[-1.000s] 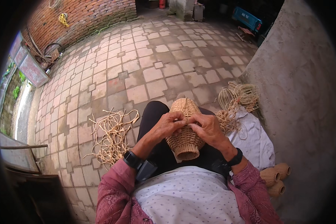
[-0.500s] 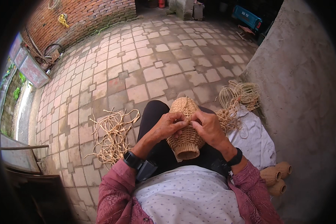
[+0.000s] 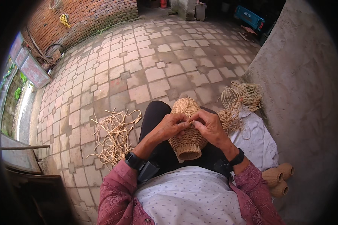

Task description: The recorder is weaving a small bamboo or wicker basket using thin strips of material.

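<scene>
Tan woven basket (image 3: pixel 187 140) on its side

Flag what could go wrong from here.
The woven vessel seems to rest on the lap; it might roll if the left hand or right hand slips. The loose strands lie tangled on the paving, so pulling one could knot others. Both hands cover part of the weave, so a misplaced strand might go unnoticed.

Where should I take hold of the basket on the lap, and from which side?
Likely best by the neck of the basket, coming from the near side: the neck is narrower than the bulging body, its open end faces the person's torso, and the left grip and right grip already occupy the middle.
</scene>
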A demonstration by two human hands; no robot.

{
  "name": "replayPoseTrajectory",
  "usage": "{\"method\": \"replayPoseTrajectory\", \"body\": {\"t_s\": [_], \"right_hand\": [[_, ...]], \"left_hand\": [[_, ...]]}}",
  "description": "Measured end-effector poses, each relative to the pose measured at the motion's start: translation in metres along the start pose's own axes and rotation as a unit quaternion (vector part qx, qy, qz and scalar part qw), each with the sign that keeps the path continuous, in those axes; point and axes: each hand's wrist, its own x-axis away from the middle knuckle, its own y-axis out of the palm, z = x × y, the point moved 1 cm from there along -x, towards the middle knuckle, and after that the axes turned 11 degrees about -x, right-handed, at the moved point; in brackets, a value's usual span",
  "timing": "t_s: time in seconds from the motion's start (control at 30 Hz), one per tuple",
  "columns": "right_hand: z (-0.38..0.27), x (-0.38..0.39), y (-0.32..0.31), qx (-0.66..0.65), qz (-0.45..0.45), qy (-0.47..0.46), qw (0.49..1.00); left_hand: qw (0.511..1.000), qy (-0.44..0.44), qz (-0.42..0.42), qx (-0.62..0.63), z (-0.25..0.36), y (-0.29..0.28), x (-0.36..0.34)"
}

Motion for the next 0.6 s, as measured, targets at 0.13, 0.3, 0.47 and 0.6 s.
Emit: {"method": "replayPoseTrajectory", "body": {"t_s": [0.13, 0.3, 0.47, 0.6], "right_hand": [[0.000, 0.000, -0.002, -0.006, -0.014, 0.009, 1.000], [-0.002, 0.000, -0.002, 0.005, -0.041, -0.025, 0.999], [-0.002, 0.000, 0.001, 0.084, -0.024, -0.070, 0.994], [0.000, 0.001, 0.000, 0.099, -0.020, -0.075, 0.992]], "left_hand": [[1.000, -0.012, -0.003, -0.010, 0.001, 0.000, -0.001], [1.000, -0.011, -0.003, -0.024, 0.002, -0.001, 0.000], [0.999, -0.023, -0.007, -0.024, 0.004, -0.002, 0.001], [1.000, -0.016, -0.018, 0.019, 0.011, -0.003, 0.002]]}}
